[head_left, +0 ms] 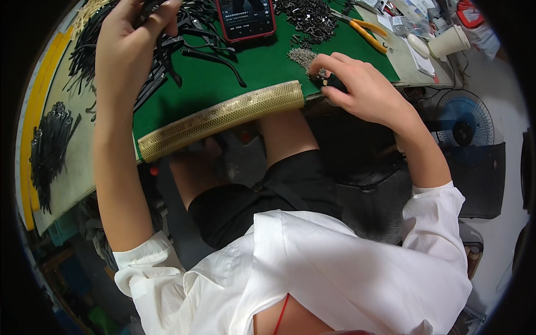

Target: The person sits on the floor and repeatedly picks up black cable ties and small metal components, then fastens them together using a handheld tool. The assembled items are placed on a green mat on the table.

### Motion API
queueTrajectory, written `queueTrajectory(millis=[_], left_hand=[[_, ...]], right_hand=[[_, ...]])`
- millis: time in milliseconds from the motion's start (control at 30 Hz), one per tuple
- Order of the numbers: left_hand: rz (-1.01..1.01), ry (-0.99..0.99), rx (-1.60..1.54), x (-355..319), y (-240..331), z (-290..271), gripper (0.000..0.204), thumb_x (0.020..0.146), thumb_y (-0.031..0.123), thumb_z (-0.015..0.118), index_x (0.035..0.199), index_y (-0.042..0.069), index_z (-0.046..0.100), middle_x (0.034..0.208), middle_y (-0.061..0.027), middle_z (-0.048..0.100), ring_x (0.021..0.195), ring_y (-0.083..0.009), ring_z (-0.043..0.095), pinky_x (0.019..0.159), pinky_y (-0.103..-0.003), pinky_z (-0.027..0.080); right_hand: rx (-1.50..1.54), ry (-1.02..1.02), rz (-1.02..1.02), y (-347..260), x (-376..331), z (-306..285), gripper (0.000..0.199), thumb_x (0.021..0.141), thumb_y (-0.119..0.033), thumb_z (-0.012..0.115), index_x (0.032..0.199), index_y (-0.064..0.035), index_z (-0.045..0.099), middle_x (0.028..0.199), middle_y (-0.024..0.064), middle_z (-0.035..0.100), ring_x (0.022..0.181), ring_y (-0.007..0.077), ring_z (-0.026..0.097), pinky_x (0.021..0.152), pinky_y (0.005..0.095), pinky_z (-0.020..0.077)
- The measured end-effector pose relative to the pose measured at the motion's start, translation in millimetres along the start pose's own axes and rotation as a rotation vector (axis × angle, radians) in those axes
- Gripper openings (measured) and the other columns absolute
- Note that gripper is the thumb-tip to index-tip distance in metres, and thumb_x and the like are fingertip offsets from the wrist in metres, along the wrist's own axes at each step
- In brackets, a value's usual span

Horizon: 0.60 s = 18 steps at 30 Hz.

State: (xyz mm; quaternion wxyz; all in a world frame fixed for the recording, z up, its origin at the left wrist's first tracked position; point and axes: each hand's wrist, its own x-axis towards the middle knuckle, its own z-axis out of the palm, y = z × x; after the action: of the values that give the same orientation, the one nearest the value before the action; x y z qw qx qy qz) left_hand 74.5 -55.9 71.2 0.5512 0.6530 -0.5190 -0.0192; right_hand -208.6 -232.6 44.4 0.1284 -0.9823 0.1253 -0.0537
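The desk [67, 184] carries a green mat [245, 67], and every place here is told from that mat; its near edge is padded with a yellowish mesh roll [223, 116], lying along the edge and tilted from lower left to upper right; beyond the mat's right edge, off the desk and lower down, stands a small blue fan [464, 124]; on the mat's left part lies a loose heap of black strips [167, 50], spreading over its left edge onto the bare desk; well left of the mat lies a separate bundle of black strips [49, 146]; at the mat's far edge, near the middle, rests a phone [245, 18] in a red case, screen lit; right of the phone, at the mat's far right corner, sits a pile of small dark parts [307, 17]; past that corner lie orange-handled pliers [365, 32] and, further right, a paper cup [449, 42]; near the mat's right end lies a small heap of grey screws [304, 56]. The left hand [131, 47] hovers over the heap, its grip closed on a few black strips; the right hand [357, 84] sits at the mat's near right corner, just beside the screws, fingers pinched around a small black part [335, 82].
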Motion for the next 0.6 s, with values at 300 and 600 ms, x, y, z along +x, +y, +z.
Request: queueTrajectory(millis=[300,600], left_hand=[[-0.036,-0.01,-0.062,-36.2,13.5,15.0,0.035,0.093,0.009,0.065,0.128,0.005,0.063,0.073,0.0013,0.055,0.072,-0.0058,0.056,0.068,-0.02,0.042],[-0.072,-0.054,-0.144,-63.2,24.8,23.5,0.026,0.095,0.011,0.066,0.119,0.0,0.063,0.088,0.0003,0.063,0.071,-0.0058,0.054,0.064,-0.02,0.044]], right_hand=[[0.013,-0.051,0.023,-3.5,0.8,-2.9,0.029,0.085,-0.013,0.06,0.114,-0.0109,0.058,0.097,0.0167,0.063,0.089,0.0367,0.064,0.08,0.0451,0.05],[-0.055,-0.107,0.046,-19.5,12.7,-8.4,0.029,0.085,-0.013,0.059,0.114,-0.0093,0.058,0.096,0.0173,0.064,0.09,0.0367,0.065,0.08,0.0448,0.0514]])
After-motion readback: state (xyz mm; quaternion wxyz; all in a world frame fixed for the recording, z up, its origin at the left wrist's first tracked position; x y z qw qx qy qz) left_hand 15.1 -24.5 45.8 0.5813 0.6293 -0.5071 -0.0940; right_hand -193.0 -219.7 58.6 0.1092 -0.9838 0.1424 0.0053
